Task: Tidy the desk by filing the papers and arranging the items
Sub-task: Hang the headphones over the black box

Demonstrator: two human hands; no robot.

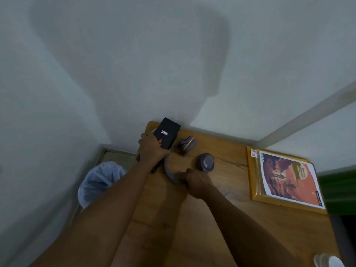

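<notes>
blurred throughout; white thing (327, 260) cut off at lower right, unnameable. clamps left hand (152, 149) round a black box (168, 132) at the desk's (231, 228) far left corner; curls right hand (196, 183) round the band of purple headphones (205, 162) beside it. shows a printed sheet (289, 178) inside the yellow folder (254, 182), far right. lined bin (98, 180) left of desk, contents unseen.

The person is working with a bare left hand (152, 149) and a bare right hand (196, 183). The left forearm (107, 201) and the right forearm (242, 220) are both showing uncovered along their whole visible length, blurring toward the lower edge.
</notes>
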